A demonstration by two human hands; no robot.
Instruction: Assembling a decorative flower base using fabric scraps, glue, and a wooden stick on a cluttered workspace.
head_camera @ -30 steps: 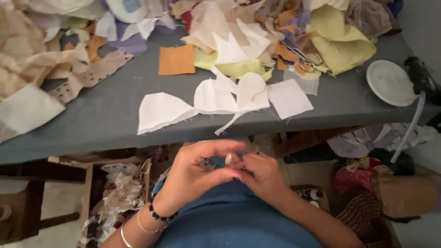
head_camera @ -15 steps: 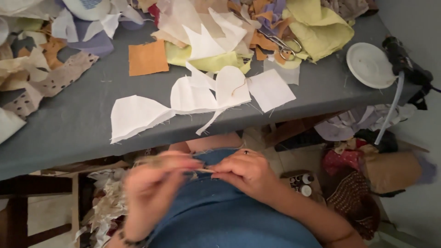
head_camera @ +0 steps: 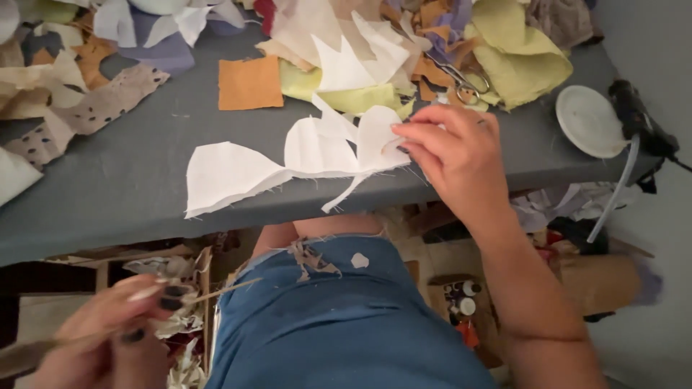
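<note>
My right hand [head_camera: 450, 155] reaches over the front edge of the grey table [head_camera: 130, 187] and rests its fingertips on white fabric pieces [head_camera: 317, 148] lying near that edge. My left hand [head_camera: 115, 328] is low at the left, below the table, pinching a thin pale stick or strip [head_camera: 216, 290] between its fingers. My lap in blue denim shorts [head_camera: 339, 324] fills the bottom middle, with small fabric scraps on it.
The back of the table holds a heap of fabric scraps in orange [head_camera: 249, 83], yellow-green [head_camera: 519, 54], lilac and spotted beige. Scissors [head_camera: 461, 79] lie in the heap. A white round plate [head_camera: 591, 119] and a black tool [head_camera: 638, 119] sit at the right end. Clutter lies on the floor.
My hands have parted from my lap. The right hand rose to the white fabric on the table. The left hand dropped down and to the left with the thin strip.
</note>
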